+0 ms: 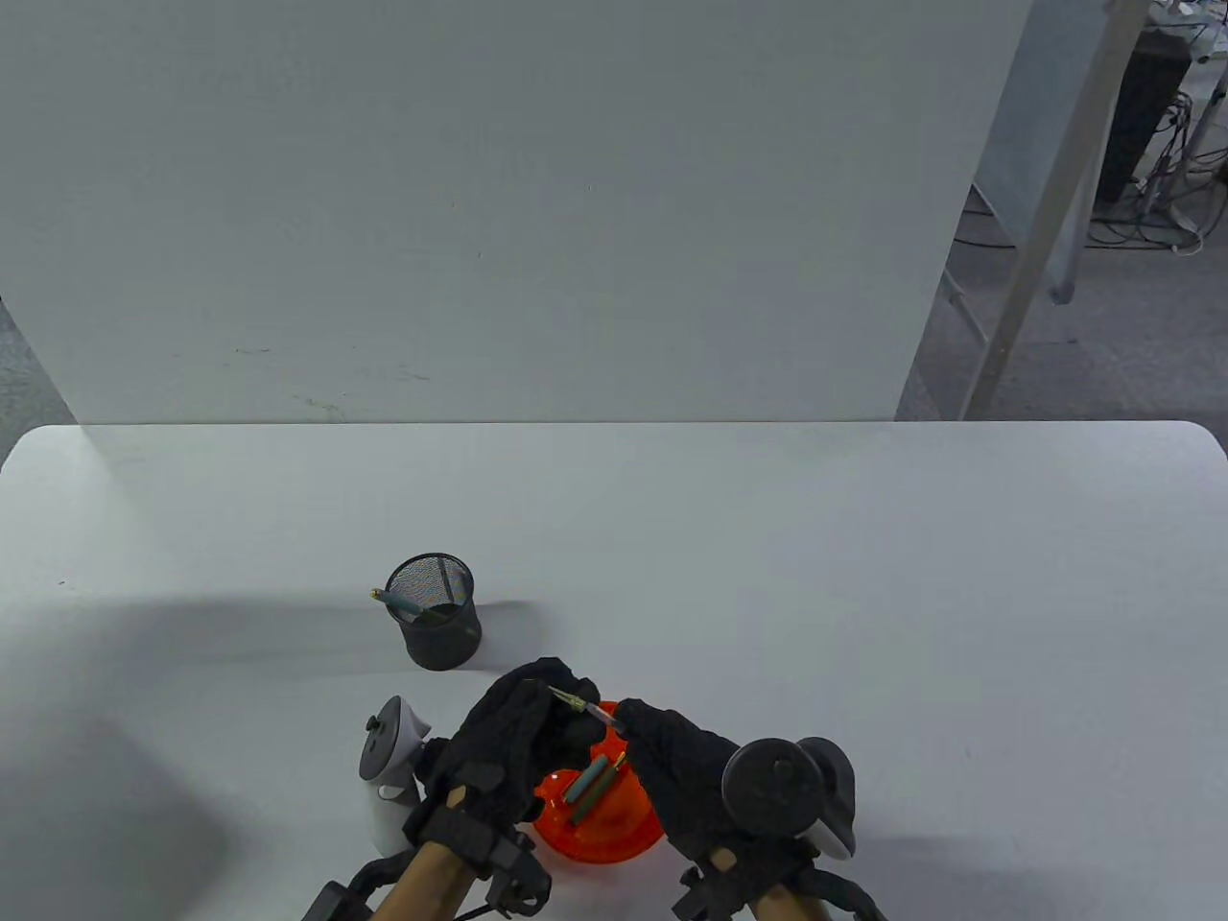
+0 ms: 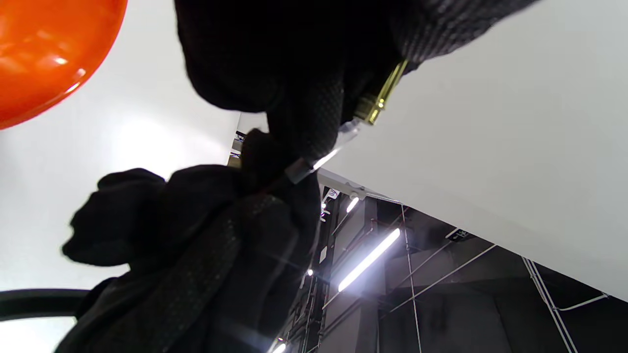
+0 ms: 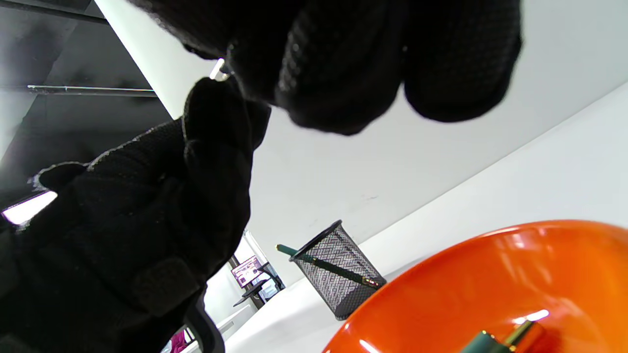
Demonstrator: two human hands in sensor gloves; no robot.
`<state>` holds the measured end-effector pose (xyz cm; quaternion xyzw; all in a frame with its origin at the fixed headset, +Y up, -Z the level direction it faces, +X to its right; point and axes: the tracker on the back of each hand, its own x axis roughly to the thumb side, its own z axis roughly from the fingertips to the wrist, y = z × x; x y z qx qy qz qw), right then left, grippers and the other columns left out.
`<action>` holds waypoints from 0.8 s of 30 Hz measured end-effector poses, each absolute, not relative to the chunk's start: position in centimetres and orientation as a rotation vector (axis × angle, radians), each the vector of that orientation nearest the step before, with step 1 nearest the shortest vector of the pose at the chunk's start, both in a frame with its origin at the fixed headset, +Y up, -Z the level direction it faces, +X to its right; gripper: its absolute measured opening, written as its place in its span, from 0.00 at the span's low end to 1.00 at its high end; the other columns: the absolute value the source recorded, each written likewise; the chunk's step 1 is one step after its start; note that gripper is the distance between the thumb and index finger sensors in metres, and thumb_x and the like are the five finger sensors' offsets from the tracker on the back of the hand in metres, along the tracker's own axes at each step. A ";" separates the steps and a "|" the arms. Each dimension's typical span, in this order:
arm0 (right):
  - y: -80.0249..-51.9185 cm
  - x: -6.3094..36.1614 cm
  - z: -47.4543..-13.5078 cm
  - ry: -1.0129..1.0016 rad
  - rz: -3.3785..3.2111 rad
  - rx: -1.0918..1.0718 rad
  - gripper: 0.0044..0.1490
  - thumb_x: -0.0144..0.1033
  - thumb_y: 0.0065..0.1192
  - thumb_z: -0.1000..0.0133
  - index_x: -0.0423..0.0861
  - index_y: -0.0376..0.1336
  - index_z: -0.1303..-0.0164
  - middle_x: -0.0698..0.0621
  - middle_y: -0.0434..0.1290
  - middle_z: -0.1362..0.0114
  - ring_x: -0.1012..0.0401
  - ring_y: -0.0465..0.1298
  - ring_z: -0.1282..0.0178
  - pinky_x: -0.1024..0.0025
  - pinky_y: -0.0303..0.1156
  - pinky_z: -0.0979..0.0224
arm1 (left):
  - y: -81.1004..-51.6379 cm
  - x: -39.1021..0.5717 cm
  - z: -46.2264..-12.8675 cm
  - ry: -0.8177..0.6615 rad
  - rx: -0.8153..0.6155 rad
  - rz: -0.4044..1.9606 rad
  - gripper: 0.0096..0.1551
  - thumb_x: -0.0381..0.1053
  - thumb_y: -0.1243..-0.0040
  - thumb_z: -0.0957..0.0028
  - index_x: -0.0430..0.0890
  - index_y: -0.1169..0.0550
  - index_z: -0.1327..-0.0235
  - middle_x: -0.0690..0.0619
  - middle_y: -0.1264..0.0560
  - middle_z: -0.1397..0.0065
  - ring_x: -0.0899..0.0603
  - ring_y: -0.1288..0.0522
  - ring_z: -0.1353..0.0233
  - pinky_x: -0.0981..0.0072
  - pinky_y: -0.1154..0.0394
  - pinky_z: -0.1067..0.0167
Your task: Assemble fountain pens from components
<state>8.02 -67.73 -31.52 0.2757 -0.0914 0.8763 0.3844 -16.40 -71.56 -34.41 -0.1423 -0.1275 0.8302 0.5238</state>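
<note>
Both gloved hands meet above an orange bowl [image 1: 614,835]. My left hand [image 1: 566,705] pinches a gold nib section [image 1: 573,702], which also shows in the left wrist view [image 2: 380,95]. My right hand [image 1: 628,718] pinches the far end of a clear ink cartridge [image 1: 602,712] that lines up end to end with the nib section; the cartridge also shows in the left wrist view [image 2: 321,158]. Whether the two are fully seated I cannot tell. Green pen parts [image 1: 590,785] with gold trim lie in the bowl. In the right wrist view only a clear tip [image 3: 219,68] shows between the fingers.
A black mesh pen cup [image 1: 434,624] stands on the white table [image 1: 863,595] just beyond my left hand, with a green pen [image 1: 398,602] leaning in it; the cup also shows in the right wrist view [image 3: 338,279]. A white panel [image 1: 480,192] backs the table.
</note>
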 end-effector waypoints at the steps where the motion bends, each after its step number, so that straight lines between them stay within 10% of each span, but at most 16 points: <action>1: -67.7 8.0 -31.5 -0.241 2.242 0.704 0.29 0.42 0.45 0.35 0.44 0.60 0.26 0.50 0.74 0.49 0.59 0.79 0.59 0.50 0.77 0.42 | -71.6 -16.4 -34.4 -0.307 -0.342 1.987 0.22 0.57 0.47 0.37 0.59 0.27 0.30 0.48 0.21 0.31 0.48 0.14 0.38 0.57 0.17 0.42; 24: -67.4 7.5 -31.0 -0.311 2.342 0.716 0.29 0.42 0.47 0.35 0.44 0.61 0.26 0.50 0.75 0.49 0.58 0.80 0.59 0.48 0.77 0.41 | -70.7 -17.3 -34.4 -0.310 -0.185 1.711 0.21 0.58 0.42 0.39 0.59 0.22 0.34 0.48 0.19 0.32 0.46 0.14 0.40 0.53 0.18 0.44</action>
